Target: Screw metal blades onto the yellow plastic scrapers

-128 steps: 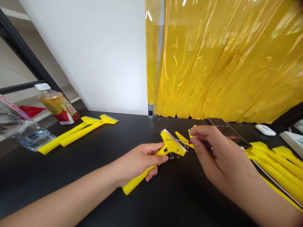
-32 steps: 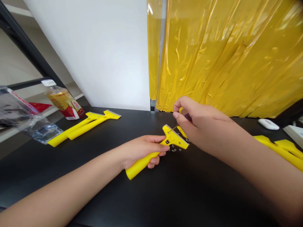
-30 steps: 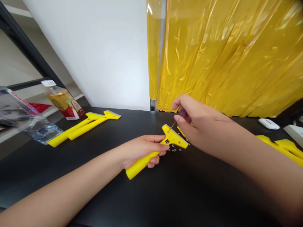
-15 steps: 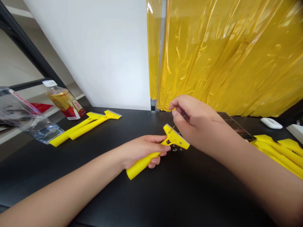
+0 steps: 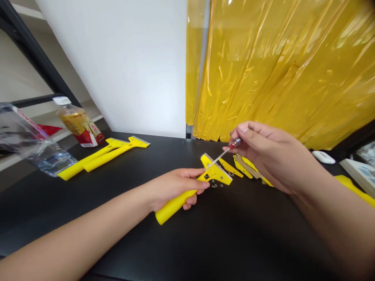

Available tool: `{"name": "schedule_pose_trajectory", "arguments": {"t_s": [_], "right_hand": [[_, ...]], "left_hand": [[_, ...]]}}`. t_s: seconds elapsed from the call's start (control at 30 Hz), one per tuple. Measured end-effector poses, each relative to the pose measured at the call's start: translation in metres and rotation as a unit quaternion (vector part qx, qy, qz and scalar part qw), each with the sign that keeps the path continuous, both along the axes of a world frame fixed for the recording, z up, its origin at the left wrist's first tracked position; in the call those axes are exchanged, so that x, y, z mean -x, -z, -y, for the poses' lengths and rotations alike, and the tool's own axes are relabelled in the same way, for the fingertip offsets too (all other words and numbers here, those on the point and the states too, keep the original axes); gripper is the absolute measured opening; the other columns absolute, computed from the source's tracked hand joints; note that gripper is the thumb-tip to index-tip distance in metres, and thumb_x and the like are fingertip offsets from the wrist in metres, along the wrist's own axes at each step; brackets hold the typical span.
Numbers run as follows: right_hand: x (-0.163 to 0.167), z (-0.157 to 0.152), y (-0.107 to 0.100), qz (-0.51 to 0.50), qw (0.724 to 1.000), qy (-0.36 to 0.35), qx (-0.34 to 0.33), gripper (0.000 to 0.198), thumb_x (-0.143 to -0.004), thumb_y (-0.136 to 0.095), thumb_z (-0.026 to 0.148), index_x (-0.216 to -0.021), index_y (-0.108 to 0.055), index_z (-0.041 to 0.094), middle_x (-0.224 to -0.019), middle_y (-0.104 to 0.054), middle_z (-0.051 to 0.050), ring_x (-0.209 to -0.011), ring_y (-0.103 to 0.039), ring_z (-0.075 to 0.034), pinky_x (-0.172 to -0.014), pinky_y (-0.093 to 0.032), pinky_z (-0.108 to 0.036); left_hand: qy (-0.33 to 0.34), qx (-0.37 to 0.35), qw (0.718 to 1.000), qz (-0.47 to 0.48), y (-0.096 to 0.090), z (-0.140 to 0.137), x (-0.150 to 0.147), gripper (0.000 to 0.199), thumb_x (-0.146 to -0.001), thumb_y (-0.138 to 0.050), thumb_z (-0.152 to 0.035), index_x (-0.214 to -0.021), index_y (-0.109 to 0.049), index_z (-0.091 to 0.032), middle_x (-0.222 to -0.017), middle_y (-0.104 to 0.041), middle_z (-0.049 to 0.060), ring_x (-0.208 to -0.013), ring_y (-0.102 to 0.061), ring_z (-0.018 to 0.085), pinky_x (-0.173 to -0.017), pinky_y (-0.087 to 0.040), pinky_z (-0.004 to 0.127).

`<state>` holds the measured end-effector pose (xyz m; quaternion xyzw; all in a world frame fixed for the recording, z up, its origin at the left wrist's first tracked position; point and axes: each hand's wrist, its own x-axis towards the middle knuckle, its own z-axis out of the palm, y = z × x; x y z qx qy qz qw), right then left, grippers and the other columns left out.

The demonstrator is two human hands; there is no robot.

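My left hand (image 5: 183,185) is closed round the handle of a yellow scraper (image 5: 172,205), whose wide head points up and to the right. In my right hand (image 5: 258,144) is a screwdriver (image 5: 234,143) with a clear and red handle, pinched between the fingers. Its thin shaft slants down to the left, the tip at the scraper's head near my left fingers. Whether the tip sits in a screw I cannot tell. Several tiny screws or nuts (image 5: 215,185) lie on the black table (image 5: 187,249) just beneath the scraper head.
Two more yellow scrapers (image 5: 117,154) lie at the left, beside a drink bottle (image 5: 79,123) and a clear plastic bottle (image 5: 55,158). Loose yellow pieces (image 5: 231,168) lie behind my right hand. A white case (image 5: 323,157) and a yellow part (image 5: 356,188) are at the right.
My right hand has turned and moved to the right, tilting the screwdriver so its handle and shaft show. Yellow pieces behind it have come into sight. The left hand holds the scraper nearly still.
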<state>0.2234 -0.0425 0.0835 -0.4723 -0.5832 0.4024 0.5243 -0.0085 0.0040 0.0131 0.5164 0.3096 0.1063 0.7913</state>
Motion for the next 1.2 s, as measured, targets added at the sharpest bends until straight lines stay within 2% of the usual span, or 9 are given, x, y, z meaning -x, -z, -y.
{"name": "schedule_pose_trajectory", "arguments": {"t_s": [0.1, 0.17, 0.3, 0.37, 0.47, 0.8, 0.93, 1.07, 1.2], "right_hand": [[-0.004, 0.008, 0.014, -0.016, 0.996, -0.014, 0.084, 0.027, -0.098, -0.063, 0.048, -0.090, -0.062, 0.022, -0.078, -0.052, 0.003, -0.069, -0.053, -0.012, -0.069, -0.050, -0.026], [-0.006, 0.016, 0.025, 0.049, 0.986, 0.007, 0.157, 0.034, -0.096, -0.063, 0.057, -0.091, -0.064, 0.023, -0.069, -0.039, 0.006, -0.058, -0.037, -0.010, -0.053, -0.036, -0.023], [-0.004, 0.025, 0.049, 0.105, 0.962, 0.004, 0.253, 0.055, -0.090, -0.058, 0.076, -0.079, -0.054, 0.022, -0.066, -0.031, 0.007, -0.055, -0.026, -0.010, -0.048, -0.021, -0.026], [-0.003, 0.024, 0.061, 0.144, 0.953, -0.009, 0.267, 0.054, -0.090, -0.061, 0.073, -0.075, -0.048, 0.022, -0.064, -0.030, 0.007, -0.054, -0.025, -0.009, -0.048, -0.020, -0.026], [-0.003, 0.020, 0.074, 0.207, 0.940, -0.021, 0.271, 0.049, -0.093, -0.061, 0.065, -0.074, -0.047, 0.022, -0.061, -0.030, 0.008, -0.054, -0.026, -0.009, -0.048, -0.020, -0.026], [-0.020, 0.016, 0.065, 0.031, 0.956, -0.085, 0.279, 0.045, -0.091, -0.067, 0.059, -0.077, -0.044, 0.023, -0.064, -0.028, 0.009, -0.055, -0.019, -0.009, -0.049, -0.017, -0.025], [-0.058, 0.009, 0.057, 0.185, 0.952, 0.028, 0.241, 0.044, -0.088, -0.067, 0.060, -0.075, -0.049, 0.022, -0.064, -0.033, 0.007, -0.055, -0.024, -0.009, -0.048, -0.019, -0.026], [-0.090, 0.000, 0.057, 0.347, 0.901, 0.099, 0.241, 0.040, -0.089, -0.059, 0.058, -0.073, -0.056, 0.022, -0.059, -0.039, 0.005, -0.052, -0.033, -0.011, -0.048, -0.024, -0.026], [-0.101, -0.007, 0.062, 0.411, 0.869, 0.114, 0.250, 0.035, -0.086, -0.060, 0.053, -0.073, -0.068, 0.021, -0.058, -0.054, 0.001, -0.051, -0.046, -0.015, -0.049, -0.033, -0.029]], "left_hand": [[-0.028, -0.104, 0.993, -0.039, -0.006, 0.004, 0.002, 0.046, -0.091, -0.073, -0.041, -0.132, -0.066, -0.021, -0.081, -0.051, -0.004, -0.057, -0.046, 0.008, -0.052, -0.039, 0.024], [-0.044, -0.243, 0.965, -0.087, -0.011, 0.008, 0.004, 0.047, -0.097, -0.063, -0.041, -0.140, -0.064, -0.024, -0.084, -0.057, -0.002, -0.060, -0.049, 0.010, -0.056, -0.042, 0.025], [-0.028, -0.570, 0.803, -0.172, -0.012, 0.015, 0.008, 0.049, -0.103, -0.048, -0.027, -0.151, -0.057, -0.029, -0.099, -0.067, 0.003, -0.084, -0.062, 0.018, -0.078, -0.051, 0.033], [-0.021, -0.651, 0.730, -0.205, -0.008, 0.016, 0.009, 0.052, -0.103, -0.047, -0.023, -0.155, -0.053, -0.023, -0.108, -0.071, 0.006, -0.101, -0.064, 0.023, -0.092, -0.052, 0.039], [0.003, -0.685, 0.682, -0.255, -0.002, 0.015, 0.008, 0.049, -0.105, -0.046, -0.024, -0.152, -0.055, -0.015, -0.120, -0.073, 0.010, -0.111, -0.063, 0.027, -0.101, -0.051, 0.044], [0.034, -0.690, 0.677, -0.255, 0.000, 0.011, 0.007, 0.045, -0.105, -0.048, -0.025, -0.149, -0.058, -0.020, -0.113, -0.073, 0.007, -0.105, -0.065, 0.025, -0.096, -0.054, 0.042], [0.038, -0.699, 0.674, -0.237, -0.001, 0.012, 0.008, 0.052, -0.106, -0.044, -0.020, -0.156, -0.050, -0.033, -0.105, -0.069, 0.004, -0.098, -0.066, 0.021, -0.088, -0.056, 0.037], [0.057, -0.698, 0.674, -0.236, -0.003, 0.014, 0.008, 0.057, -0.105, -0.041, -0.015, -0.155, -0.050, -0.040, -0.117, -0.065, 0.005, -0.095, -0.069, 0.019, -0.087, -0.056, 0.034], [0.067, -0.697, 0.664, -0.264, -0.005, 0.016, 0.007, 0.057, -0.104, -0.039, -0.014, -0.155, -0.050, -0.039, -0.121, -0.063, 0.007, -0.088, -0.070, 0.019, -0.082, -0.057, 0.036]]}}
